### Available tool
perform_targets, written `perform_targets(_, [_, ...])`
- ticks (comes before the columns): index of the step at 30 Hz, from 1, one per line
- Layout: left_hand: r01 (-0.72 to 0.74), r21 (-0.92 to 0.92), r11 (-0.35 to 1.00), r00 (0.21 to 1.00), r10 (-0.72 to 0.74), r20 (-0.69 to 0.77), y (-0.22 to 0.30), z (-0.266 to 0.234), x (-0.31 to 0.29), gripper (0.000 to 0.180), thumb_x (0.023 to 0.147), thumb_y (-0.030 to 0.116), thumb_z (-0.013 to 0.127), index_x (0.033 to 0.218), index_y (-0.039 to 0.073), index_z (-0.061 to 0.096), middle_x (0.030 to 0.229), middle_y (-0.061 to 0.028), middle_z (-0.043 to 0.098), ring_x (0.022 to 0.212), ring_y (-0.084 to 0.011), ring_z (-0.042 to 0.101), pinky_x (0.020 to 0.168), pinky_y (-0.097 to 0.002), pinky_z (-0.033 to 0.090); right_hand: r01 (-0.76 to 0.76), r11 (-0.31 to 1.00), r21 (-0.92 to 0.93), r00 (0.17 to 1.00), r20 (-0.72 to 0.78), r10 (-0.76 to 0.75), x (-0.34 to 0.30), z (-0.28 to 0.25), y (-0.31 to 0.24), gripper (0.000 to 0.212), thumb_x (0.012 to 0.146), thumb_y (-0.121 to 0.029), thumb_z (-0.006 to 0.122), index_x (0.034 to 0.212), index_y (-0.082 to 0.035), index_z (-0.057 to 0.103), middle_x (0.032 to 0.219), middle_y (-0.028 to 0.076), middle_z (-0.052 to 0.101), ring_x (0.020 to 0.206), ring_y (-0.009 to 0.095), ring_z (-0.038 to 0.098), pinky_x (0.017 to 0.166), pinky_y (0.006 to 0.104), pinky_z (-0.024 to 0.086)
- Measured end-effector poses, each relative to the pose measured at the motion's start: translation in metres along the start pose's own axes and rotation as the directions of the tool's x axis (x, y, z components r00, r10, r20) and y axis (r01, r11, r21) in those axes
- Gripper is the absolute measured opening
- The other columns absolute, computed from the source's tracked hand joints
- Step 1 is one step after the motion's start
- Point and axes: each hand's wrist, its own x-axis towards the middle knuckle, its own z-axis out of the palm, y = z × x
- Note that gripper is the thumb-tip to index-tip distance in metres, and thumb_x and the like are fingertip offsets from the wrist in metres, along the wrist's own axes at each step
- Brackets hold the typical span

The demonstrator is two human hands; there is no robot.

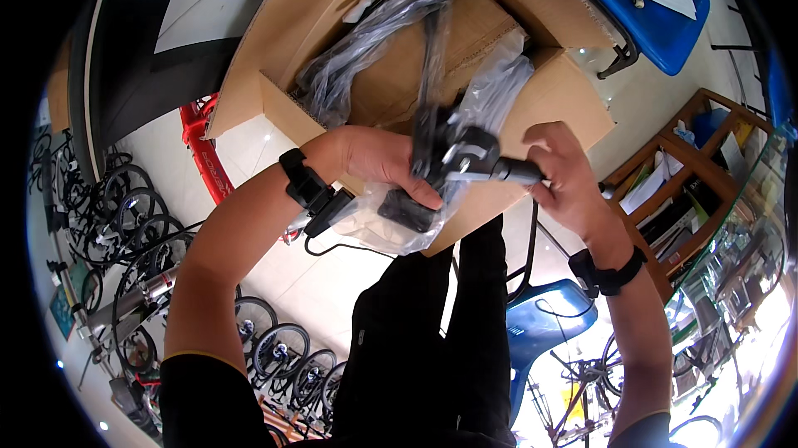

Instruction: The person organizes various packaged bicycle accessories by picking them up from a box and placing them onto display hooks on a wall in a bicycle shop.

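Over the near edge of an open cardboard box (573, 91), I hold a black part (474, 153) with a long shaft, a jointed middle and a short arm to the right; its exact kind is unclear. My left hand (378, 157) is closed on the part and its clear plastic wrap (366, 224), thumb pressed down near a dark block. My right hand (565, 178) has thumb and fingers curled at the tip of the short arm, upper fingers bent and raised. The shaft reaches back over the box, where more plastic-wrapped dark pieces (374, 41) lie.
A blue chair (665, 24) with papers stands at the far right, another blue chair (540, 323) nearer. Beyond the box's left side is a red frame tube (204, 149). Several bicycles (283, 348) line the lower left. A wooden shelf (665, 169) and glass case (715, 273) stand right.
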Motion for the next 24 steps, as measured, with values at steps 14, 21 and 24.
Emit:
perform_targets(14, [0.102,-0.499,0.860,0.976,0.011,0.218,0.068,0.061,-0.028,0.053,0.083,0.026,0.069,0.120,-0.008,0.053,0.080,-0.0057,0.061,0.063,-0.0079,0.056,0.052,-0.0210,0.045,0.129,0.976,0.177,0.989,0.051,-0.140,0.004,-0.004,-0.055,0.035,0.067,-0.015,0.073,0.096,-0.009,0.055,0.087,0.009,0.053,0.080,0.030,0.057,0.070,0.0389,0.047])
perform_targets(21, [-0.097,-0.765,0.637,0.859,0.442,0.259,0.019,0.011,0.032,0.079,0.092,0.062,0.035,0.123,-0.009,0.048,0.095,-0.0319,0.059,0.056,-0.0164,0.058,0.043,-0.0214,0.046,-0.265,0.776,0.572,0.950,0.016,0.312,-0.017,0.011,-0.037,0.053,0.085,-0.036,0.069,0.119,0.001,0.052,0.083,0.009,0.062,0.076,0.013,0.059,0.068,0.0288,0.047])
perform_targets(24, [-0.338,-0.712,0.616,0.910,0.020,-0.414,-0.001,-0.014,0.061,0.057,0.094,0.054,0.043,0.115,0.003,0.055,0.105,-0.0215,0.063,0.069,-0.0201,0.062,0.056,-0.0263,0.054,-0.378,0.637,0.672,0.845,-0.030,0.533,-0.025,0.017,-0.021,0.037,0.085,-0.022,0.070,0.110,0.001,0.056,0.083,-0.001,0.057,0.075,0.008,0.047,0.069,0.0234,0.042])
